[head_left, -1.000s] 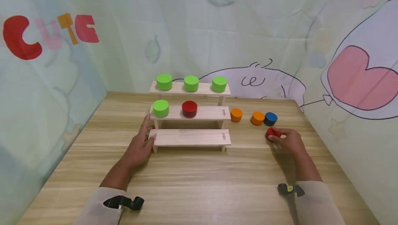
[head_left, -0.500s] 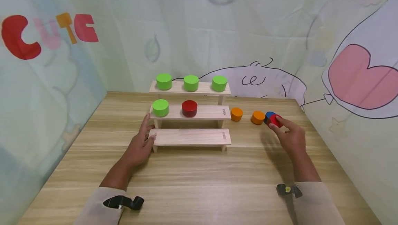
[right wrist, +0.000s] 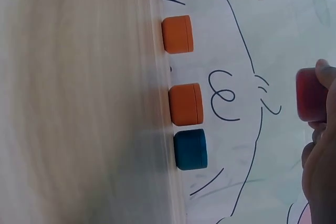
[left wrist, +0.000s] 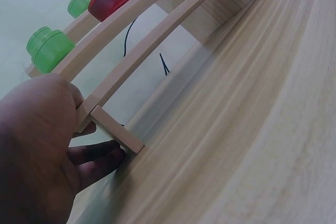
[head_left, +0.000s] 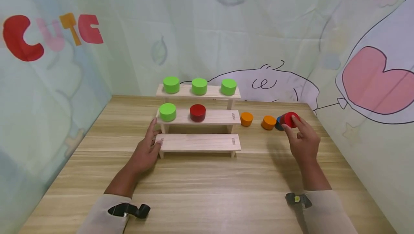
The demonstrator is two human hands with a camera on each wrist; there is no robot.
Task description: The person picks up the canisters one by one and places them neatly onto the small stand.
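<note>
Between right thumb and fingers, my right hand [head_left: 304,143] pinches a red round block [head_left: 289,119], raised above the table at the right and tilted. In the right wrist view it is well clear of the tabletop. My left hand [head_left: 146,153] holds the left end of a three-step wooden stand [head_left: 207,142], thumb at the lowest step and fingers along the side. Three green blocks [head_left: 199,86] sit on the top step. A green block [head_left: 167,112] and a dark red block [head_left: 197,113] stand on the middle step; the lowest step carries nothing.
Two orange blocks, one [head_left: 246,119] close to the stand and another [head_left: 268,122] farther right, are on the table [head_left: 207,191]. A blue block [right wrist: 190,149] stands beside the second, partly hidden by the held red one in the head view. Printed cloth [head_left: 194,29] surrounds the table.
My right hand has lifted the red block from the table and carried it up and slightly right, now overlapping the blue block. My left hand has stayed on the stand.
</note>
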